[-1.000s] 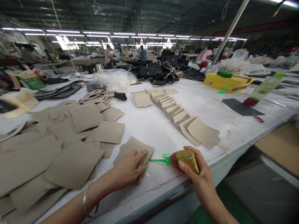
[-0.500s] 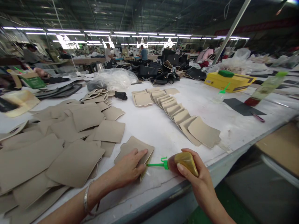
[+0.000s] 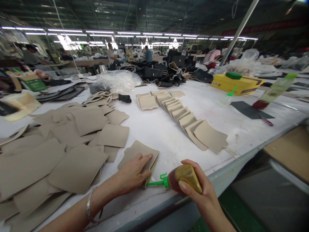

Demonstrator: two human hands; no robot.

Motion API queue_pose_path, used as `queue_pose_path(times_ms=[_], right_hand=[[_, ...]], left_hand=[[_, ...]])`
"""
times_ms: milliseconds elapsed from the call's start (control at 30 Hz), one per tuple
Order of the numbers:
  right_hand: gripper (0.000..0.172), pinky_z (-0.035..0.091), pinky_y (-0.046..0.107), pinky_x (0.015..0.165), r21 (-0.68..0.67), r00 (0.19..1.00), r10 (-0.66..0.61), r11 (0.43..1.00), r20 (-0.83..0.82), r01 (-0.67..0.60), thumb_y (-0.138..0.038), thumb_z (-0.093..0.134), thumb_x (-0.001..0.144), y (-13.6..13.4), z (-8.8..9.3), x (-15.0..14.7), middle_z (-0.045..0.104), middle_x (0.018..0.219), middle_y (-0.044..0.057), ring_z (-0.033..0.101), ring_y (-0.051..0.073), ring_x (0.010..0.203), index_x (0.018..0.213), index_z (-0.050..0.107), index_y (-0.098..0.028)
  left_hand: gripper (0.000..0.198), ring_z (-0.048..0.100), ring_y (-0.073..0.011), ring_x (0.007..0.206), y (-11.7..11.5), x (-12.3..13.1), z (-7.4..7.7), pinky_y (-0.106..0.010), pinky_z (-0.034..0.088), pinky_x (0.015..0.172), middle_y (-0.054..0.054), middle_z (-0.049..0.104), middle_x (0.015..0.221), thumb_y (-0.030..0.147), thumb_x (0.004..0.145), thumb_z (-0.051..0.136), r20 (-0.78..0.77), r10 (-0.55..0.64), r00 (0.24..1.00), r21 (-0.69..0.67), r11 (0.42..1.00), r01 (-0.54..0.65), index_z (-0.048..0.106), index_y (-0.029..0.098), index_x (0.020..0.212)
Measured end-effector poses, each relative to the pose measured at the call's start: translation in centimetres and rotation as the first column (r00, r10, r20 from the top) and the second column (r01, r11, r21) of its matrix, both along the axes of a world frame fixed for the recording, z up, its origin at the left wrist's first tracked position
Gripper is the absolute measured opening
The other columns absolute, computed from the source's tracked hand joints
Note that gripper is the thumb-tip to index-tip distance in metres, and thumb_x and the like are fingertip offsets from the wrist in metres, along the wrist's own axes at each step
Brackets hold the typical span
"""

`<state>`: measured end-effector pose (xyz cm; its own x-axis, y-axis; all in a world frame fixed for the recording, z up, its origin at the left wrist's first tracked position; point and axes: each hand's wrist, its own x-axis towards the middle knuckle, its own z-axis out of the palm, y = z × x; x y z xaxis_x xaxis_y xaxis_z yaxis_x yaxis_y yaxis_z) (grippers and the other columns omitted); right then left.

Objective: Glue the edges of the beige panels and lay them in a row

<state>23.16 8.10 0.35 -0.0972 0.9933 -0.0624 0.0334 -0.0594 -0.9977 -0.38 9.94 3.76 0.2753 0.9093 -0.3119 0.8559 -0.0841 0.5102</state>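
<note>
Near the table's front edge, my left hand (image 3: pixel 135 170) holds a beige leather-like panel (image 3: pixel 138 149), index finger stretched across the top and thumb at the right edge. That edge stands slightly raised, with a yellowish strip under it. My right hand (image 3: pixel 205 190) is wrapped around a squeeze bottle (image 3: pixel 185 176) of amber-brown liquid, tilted on its side. Its thin green nozzle (image 3: pixel 154 183) points left, the tip at the panel's lower right corner, just below my left thumb. Whether liquid is coming out I cannot make out.
Loose beige panels (image 3: pixel 79 164) are heaped at the left. A fanned row of similar panels (image 3: pixel 180 114) runs along the middle of the white table (image 3: pixel 169 143). Farther right are a yellow box (image 3: pixel 238 84), a small bottle (image 3: pixel 226 100) and a leaning clear bottle (image 3: pixel 275 91).
My right hand has moved the squeeze bottle a little left and toward me, so the nozzle tip has slid down along the panel's right edge. My left hand has stayed in place.
</note>
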Motion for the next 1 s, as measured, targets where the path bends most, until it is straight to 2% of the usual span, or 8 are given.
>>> queue_pose_path(times_ms=[133, 367, 500, 633, 733, 867, 933, 1000], right_hand=[[0.053, 0.044, 0.029, 0.067, 0.029, 0.999, -0.025, 0.999, 0.02, 0.024, -0.05, 0.074, 0.073, 0.4, 0.1, 0.1, 0.06, 0.079, -0.003, 0.056, 0.021, 0.072, 0.115, 0.05, -0.028], [0.055, 0.047, 0.03, 0.071, 0.214, 0.983, -0.136, 0.971, 0.125, 0.107, -0.049, 0.075, 0.074, 4.5, -0.5, 1.8, 0.061, 0.088, 0.0, 0.058, 0.022, 0.08, 0.117, 0.05, -0.025], [0.055, 0.047, 0.03, 0.072, 0.259, 0.972, -0.195, 0.953, 0.134, 0.155, -0.049, 0.075, 0.073, 5.1, -0.8, 1.9, 0.061, 0.088, 0.001, 0.058, 0.023, 0.081, 0.116, 0.052, -0.023], [0.056, 0.046, 0.027, 0.068, 0.125, 0.993, -0.112, 0.986, 0.035, 0.107, -0.046, 0.079, 0.07, 4.0, -0.6, 1.4, 0.062, 0.081, -0.002, 0.057, 0.019, 0.075, 0.115, 0.054, -0.025], [0.053, 0.048, 0.026, 0.067, -0.076, 0.973, -0.038, 0.997, -0.226, 0.021, -0.045, 0.08, 0.07, 3.4, -0.2, 1.3, 0.066, 0.081, -0.001, 0.06, 0.018, 0.075, 0.113, 0.059, -0.024], [0.042, 0.058, 0.031, 0.066, -0.309, 0.815, -0.159, 0.951, -0.557, -0.026, -0.036, 0.079, 0.073, 4.1, -0.1, 2.4, 0.071, 0.099, 0.005, 0.067, 0.023, 0.086, 0.11, 0.067, -0.019], [0.038, 0.06, 0.032, 0.066, -0.36, 0.736, -0.207, 0.931, -0.645, -0.054, -0.03, 0.08, 0.073, 4.9, -0.6, 3.1, 0.072, 0.106, 0.007, 0.068, 0.024, 0.089, 0.107, 0.07, -0.017], [0.036, 0.062, 0.034, 0.068, -0.378, 0.652, -0.231, 0.921, -0.722, -0.092, -0.024, 0.081, 0.073, 5.6, -1.2, 3.7, 0.072, 0.109, 0.008, 0.069, 0.025, 0.09, 0.106, 0.071, -0.016]], left_hand=[[0.058, 0.057, -0.0259, 0.107, -0.1, -0.1, -0.1, -0.039, 0.041, 0.098, -0.013, 0.054, 0.122, 0.029, 0.089, 0.038, 0.007, 0.008, 1.0, -0.001, 1.0, -0.008, 0.038, 0.017, 0.145], [0.057, 0.057, -0.0246, 0.107, 0.1, 0.1, -0.3, -0.037, 0.041, 0.098, -0.012, 0.055, 0.117, 0.026, 0.088, 0.037, -0.002, -0.001, 1.0, 0.005, 1.0, 0.001, 0.04, 0.016, 0.144], [0.056, 0.058, -0.0241, 0.103, 0.3, 0.2, -0.2, -0.037, 0.041, 0.096, -0.011, 0.056, 0.112, 0.026, 0.089, 0.037, 0.0, 0.005, 1.0, -0.006, 1.0, -0.005, 0.04, 0.017, 0.144], [0.055, 0.059, -0.0229, 0.101, 0.3, 0.1, -0.5, -0.035, 0.041, 0.093, -0.009, 0.056, 0.111, 0.026, 0.088, 0.038, 0.033, 0.019, 0.999, 0.005, 1.0, -0.019, 0.042, 0.019, 0.143], [0.056, 0.057, -0.0228, 0.103, 0.2, 0.0, -0.6, -0.034, 0.04, 0.095, -0.01, 0.056, 0.113, 0.028, 0.088, 0.04, 0.06, 0.031, 0.998, 0.0, 1.0, -0.031, 0.041, 0.02, 0.143], [0.051, 0.057, -0.0221, 0.098, 0.3, -0.8, -0.2, -0.032, 0.041, 0.091, -0.008, 0.061, 0.106, 0.035, 0.088, 0.042, 0.141, 0.062, 0.988, -0.004, 0.998, -0.063, 0.051, 0.018, 0.135], [0.048, 0.057, -0.022, 0.092, 0.8, -1.8, -0.2, -0.033, 0.042, 0.086, -0.008, 0.061, 0.104, 0.038, 0.088, 0.04, 0.136, 0.155, 0.979, 0.057, 0.985, -0.164, 0.057, 0.018, 0.128], [0.05, 0.057, -0.0229, 0.091, 1.7, -3.1, -0.4, -0.035, 0.041, 0.084, -0.01, 0.06, 0.109, 0.04, 0.088, 0.039, 0.073, 0.306, 0.949, 0.153, 0.937, -0.314, 0.057, 0.015, 0.127]])
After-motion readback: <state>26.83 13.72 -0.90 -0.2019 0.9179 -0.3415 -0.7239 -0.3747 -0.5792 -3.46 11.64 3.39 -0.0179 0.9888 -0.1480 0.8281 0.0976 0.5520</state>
